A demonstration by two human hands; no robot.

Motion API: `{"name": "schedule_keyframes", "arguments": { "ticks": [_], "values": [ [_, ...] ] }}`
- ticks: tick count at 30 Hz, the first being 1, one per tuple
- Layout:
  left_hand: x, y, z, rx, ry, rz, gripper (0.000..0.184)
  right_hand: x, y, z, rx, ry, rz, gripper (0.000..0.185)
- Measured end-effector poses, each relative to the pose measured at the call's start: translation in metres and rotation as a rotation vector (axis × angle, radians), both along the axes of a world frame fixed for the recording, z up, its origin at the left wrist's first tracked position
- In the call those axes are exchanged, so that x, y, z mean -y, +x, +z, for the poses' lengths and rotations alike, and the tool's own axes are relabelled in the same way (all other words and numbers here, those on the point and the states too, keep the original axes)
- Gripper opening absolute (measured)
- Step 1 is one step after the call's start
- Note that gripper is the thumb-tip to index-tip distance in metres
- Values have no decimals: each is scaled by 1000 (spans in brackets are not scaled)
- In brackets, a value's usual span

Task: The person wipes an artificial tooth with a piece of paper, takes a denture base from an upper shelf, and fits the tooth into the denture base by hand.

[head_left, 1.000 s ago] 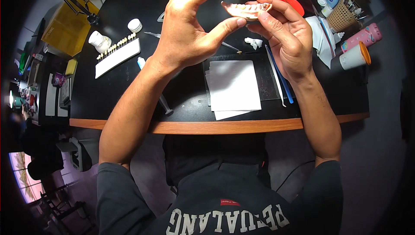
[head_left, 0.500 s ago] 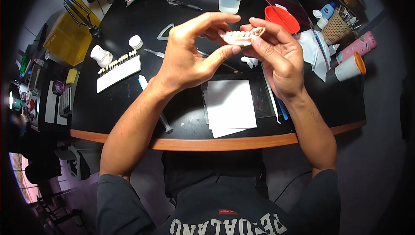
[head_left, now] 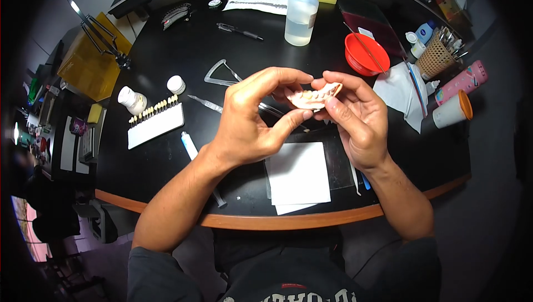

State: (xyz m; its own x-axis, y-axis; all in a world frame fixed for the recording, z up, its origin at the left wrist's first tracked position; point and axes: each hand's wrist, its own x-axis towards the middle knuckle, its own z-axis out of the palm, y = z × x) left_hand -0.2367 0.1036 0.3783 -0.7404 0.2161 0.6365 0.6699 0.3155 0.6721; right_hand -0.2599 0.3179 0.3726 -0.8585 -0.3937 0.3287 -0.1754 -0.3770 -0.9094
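Note:
A dental cast with a row of teeth is held up above the desk between my two hands. My left hand grips its left end, the thumb below and the curled fingers behind. My right hand pinches the right end between thumb and fingers. The cast's back and the fingertips behind it are hidden. Beneath the hands lie white paper sheets and metal instruments, partly covered. A syringe lies under my left forearm.
To the left stand a tooth shade guide, a white jar and its cap. A clear bottle, a pen and a red bowl are farther back. At right are tissue, a brush basket and an orange-lidded cup.
The view has tilted up, so the desk and hands appear lower. Both hands keep hold of the dental cast, which is turned slightly, its teeth seen from a different angle.

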Motion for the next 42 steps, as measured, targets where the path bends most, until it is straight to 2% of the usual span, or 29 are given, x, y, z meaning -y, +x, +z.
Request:
{"name": "schedule_keyframes", "arguments": {
  "ticks": [5, 12, 24, 31, 42],
  "values": [
    [-1, -1, 0, 77, 63, 1, 36, -1, -3, -3, 22, 16, 1, 34],
    [1, -3, 2, 36, 31, -41, 28, -3, -1, -2, 59, 11, 20, 34],
    [1, -1, 6, 72, 35, -38, 27, -3, 0, -1, 120, 4, 20, 35],
    [0, -2, 5, 100, 32, -41, 27, -8, -4, 2, 194, -52, 108, 42],
    [3, -3, 5, 95, 11, -11, 26, -5, -2, 1, 112, 17, 36, 37]
  ]
}}
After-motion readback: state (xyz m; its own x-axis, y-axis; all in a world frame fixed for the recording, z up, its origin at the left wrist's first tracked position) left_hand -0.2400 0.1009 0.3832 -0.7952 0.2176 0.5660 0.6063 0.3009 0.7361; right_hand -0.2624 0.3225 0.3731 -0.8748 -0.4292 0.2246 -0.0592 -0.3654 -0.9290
